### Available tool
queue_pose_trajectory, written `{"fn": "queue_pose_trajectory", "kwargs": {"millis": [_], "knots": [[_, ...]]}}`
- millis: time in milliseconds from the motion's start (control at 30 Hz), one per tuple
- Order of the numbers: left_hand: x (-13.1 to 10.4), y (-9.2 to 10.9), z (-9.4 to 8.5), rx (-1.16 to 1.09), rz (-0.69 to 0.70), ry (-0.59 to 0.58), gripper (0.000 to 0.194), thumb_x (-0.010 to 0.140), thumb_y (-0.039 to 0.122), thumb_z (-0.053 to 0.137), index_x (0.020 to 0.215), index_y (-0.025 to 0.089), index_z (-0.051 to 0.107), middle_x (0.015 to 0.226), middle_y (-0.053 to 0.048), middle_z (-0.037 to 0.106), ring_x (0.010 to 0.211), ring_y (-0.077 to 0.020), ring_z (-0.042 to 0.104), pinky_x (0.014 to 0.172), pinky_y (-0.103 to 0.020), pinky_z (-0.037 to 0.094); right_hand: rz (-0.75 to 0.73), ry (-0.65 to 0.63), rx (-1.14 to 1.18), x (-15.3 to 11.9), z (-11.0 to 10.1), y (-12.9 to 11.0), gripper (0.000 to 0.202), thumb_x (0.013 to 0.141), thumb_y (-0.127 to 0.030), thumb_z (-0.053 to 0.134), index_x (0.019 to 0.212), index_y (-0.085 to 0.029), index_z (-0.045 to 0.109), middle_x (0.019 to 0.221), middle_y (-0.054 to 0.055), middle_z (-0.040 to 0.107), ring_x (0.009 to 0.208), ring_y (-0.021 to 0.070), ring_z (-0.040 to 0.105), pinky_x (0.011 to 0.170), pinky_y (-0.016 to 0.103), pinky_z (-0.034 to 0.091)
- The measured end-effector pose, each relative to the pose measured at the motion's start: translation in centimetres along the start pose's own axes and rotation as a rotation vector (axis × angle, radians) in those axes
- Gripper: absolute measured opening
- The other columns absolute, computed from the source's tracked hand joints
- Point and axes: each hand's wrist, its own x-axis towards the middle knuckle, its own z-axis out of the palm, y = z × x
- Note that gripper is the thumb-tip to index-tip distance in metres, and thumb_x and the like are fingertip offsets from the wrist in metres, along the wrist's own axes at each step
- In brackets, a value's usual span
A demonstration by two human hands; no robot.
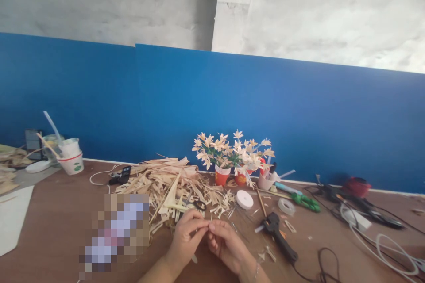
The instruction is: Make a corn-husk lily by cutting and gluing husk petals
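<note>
Near the front of the table, my left hand (188,235) and my right hand (226,244) meet fingertip to fingertip. Each is closed in a pinch, and whatever lies between the fingers is too small to make out. Just beyond them spreads a heap of dry pale husk strips (175,174). Black-handled scissors (199,205) lie partly covered at its near edge. To the right of my right hand rests a black glue gun (279,235). Small husk scraps (267,254) are scattered beside it, and thin wires (237,230) lie close to my fingers.
Pale artificial flowers (219,146) stand in red cups (222,176) against a blue partition (265,97). A white roll (245,199), a clear tape roll (286,206) and green cord (305,202) lie right of centre. Cables (381,247) tangle far right; a white cup (72,162) stands left.
</note>
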Motion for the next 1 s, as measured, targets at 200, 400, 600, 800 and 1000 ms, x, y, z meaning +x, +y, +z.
{"fn": "queue_pose_trajectory", "kwargs": {"millis": [200,400,600,800,1000], "knots": [[-0.1,-0.1,0.2,0.031,0.023,-0.043,0.016,0.080,0.023,0.055,0.082,0.023,0.072,0.077,-0.008,0.062,0.077,-0.0201,0.056,0.073,-0.030,0.044,-0.016,0.015,-0.102,0.3,-0.5,-0.1,0.026,0.061,-0.029,0.078,0.061,-0.012,0.058,0.053,-0.003,0.053,0.044,0.0030,0.043,0.047,0.015,0.031],[0.2,-0.6,0.5,0.029,-0.098,0.084,0.013,0.076,0.026,0.060,0.067,0.022,0.069,0.069,-0.006,0.060,0.072,-0.0199,0.054,0.069,-0.028,0.041,-0.516,0.284,-0.702,0.7,-0.5,0.1,0.022,0.067,-0.033,0.071,0.063,-0.015,0.059,0.058,0.000,0.058,0.055,0.0112,0.051,0.054,0.021,0.040],[0.2,-1.4,0.6,-0.015,-0.159,0.107,0.009,0.070,0.025,0.064,0.064,0.023,0.070,0.067,-0.006,0.062,0.069,-0.0200,0.054,0.068,-0.028,0.042,-0.911,0.253,-1.272,-0.1,-0.4,0.2,0.012,0.082,-0.019,0.050,0.078,-0.019,0.061,0.074,0.005,0.061,0.068,0.0154,0.056,0.063,0.024,0.045],[0.0,-1.4,0.8,0.033,-0.127,0.080,0.012,0.070,0.016,0.061,0.069,0.022,0.072,0.069,-0.006,0.064,0.070,-0.0197,0.056,0.068,-0.028,0.042,-0.847,0.308,-1.270,0.0,-0.3,0.3,0.008,0.074,-0.015,0.053,0.070,-0.018,0.059,0.068,0.002,0.058,0.063,0.0142,0.052,0.059,0.023,0.041],[0.1,-1.3,0.8,0.116,-0.071,0.075,0.012,0.072,0.013,0.057,0.068,0.021,0.066,0.069,-0.004,0.060,0.070,-0.0186,0.055,0.065,-0.026,0.041,-0.364,0.242,-0.631,1.0,-0.1,0.2,0.017,0.066,-0.027,0.063,0.057,-0.015,0.054,0.049,-0.004,0.050,0.047,0.0086,0.043,0.049,0.020,0.034]]}}
